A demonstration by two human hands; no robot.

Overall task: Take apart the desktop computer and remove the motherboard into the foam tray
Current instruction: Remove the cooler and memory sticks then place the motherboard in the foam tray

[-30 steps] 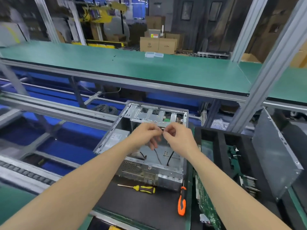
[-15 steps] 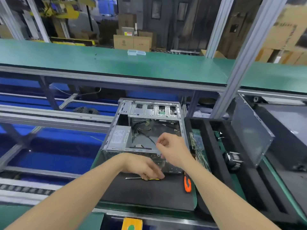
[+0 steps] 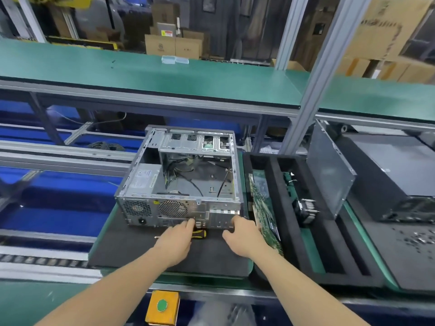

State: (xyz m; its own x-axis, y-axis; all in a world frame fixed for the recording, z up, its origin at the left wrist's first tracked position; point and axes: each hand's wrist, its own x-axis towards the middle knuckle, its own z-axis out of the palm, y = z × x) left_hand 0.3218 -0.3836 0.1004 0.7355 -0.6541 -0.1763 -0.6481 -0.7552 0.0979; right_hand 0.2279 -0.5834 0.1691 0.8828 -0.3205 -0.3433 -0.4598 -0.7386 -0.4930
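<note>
The open desktop case sits on a black mat, its rear panel facing me; inside I see loose cables and a bare floor. The green motherboard stands on edge in the left slot of the black foam tray, right of the case. My left hand lies over a yellow-and-black screwdriver, with its fingertips at the case's rear panel. My right hand is at the case's near right bottom corner, fingers loosely bent and touching the lower edge.
A cooler lies in the tray's second slot. A grey side panel leans beside a black cover, with several loose screws near it. A yellow box with a green button hangs at the bench front. Conveyor rails run along the left.
Both hands left the cables inside the case and came down to its near rear panel. The left hand stays over the yellow screwdriver; the right hand dropped to the case's corner.
</note>
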